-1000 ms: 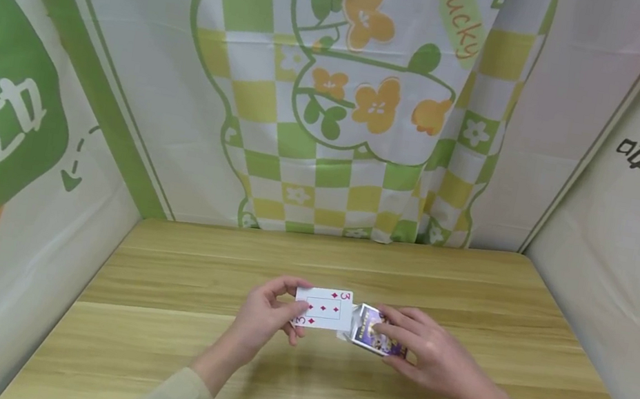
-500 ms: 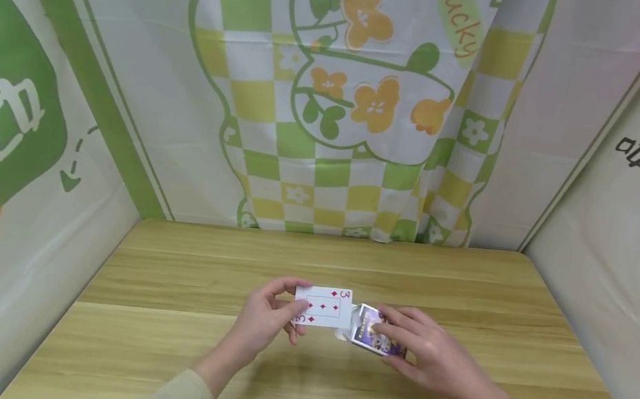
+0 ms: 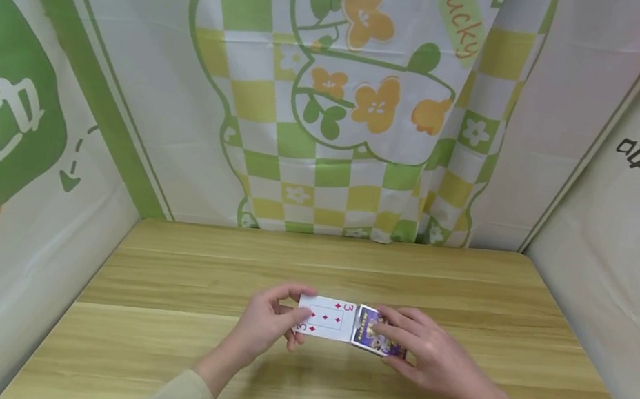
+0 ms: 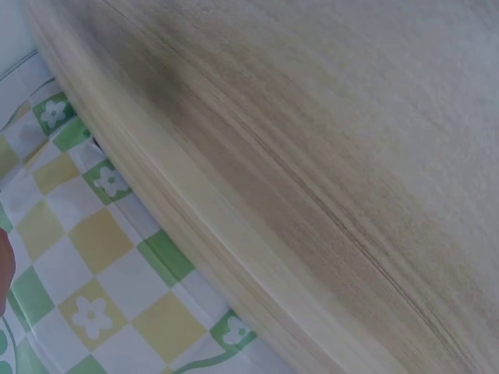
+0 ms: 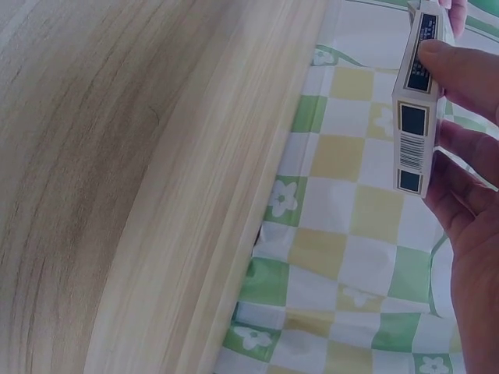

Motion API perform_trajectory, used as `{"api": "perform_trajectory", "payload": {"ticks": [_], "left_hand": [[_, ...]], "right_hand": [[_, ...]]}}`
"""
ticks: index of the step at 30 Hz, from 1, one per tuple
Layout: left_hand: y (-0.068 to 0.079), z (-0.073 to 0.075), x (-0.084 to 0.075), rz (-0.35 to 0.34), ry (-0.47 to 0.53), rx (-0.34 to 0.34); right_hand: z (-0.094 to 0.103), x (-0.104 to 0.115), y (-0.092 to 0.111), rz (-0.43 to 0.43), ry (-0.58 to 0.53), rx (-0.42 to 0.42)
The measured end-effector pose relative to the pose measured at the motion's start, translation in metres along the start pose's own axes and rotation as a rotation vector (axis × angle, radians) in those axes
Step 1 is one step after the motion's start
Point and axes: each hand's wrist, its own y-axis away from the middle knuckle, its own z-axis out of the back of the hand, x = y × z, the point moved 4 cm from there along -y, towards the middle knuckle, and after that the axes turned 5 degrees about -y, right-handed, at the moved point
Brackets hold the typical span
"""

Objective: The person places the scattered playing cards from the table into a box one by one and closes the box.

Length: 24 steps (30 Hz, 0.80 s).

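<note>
My left hand (image 3: 265,320) pinches playing cards (image 3: 327,323) by their left end, thumb on top. The face that shows is the three of diamonds, and any cards beneath it are hidden. Just to the right, my right hand (image 3: 435,354) grips a purple card box (image 3: 369,331) with a printed front. The cards' right end is right at the box's left end. In the right wrist view the white, barcoded end of the card box (image 5: 412,148) shows, with thumb and fingers on opposite sides. Barely a sliver of the left hand (image 4: 5,269) shows at the left wrist view's edge.
Both hands are over a wood-grain table (image 3: 188,276). Behind it hangs a green and yellow checkered curtain (image 3: 323,179). Printed fabric walls stand on the left (image 3: 74,244) and right (image 3: 616,274).
The left hand has brought the cards slightly down and to the right, against the box's end. The pale flap seen earlier between them no longer shows. The right hand has stayed still.
</note>
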Motion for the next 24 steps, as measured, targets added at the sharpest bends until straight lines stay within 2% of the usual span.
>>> {"api": "perform_trajectory", "payload": {"ticks": [8,17,24], "left_hand": [[0.0014,0.0003,0.0002,-0.021,-0.057,0.023],[0.0022,-0.0012,-0.0009,-0.014,-0.090,0.034],[-0.0001,-0.0018,0.0023,0.024,-0.131,0.048]], "right_hand": [[-0.0008,0.0003,0.0003,0.008,-0.003,-0.001],[-0.0018,0.0013,0.0002,0.021,-0.003,0.019],[-0.0015,0.0040,-0.0013,0.106,0.024,-0.039]]}}
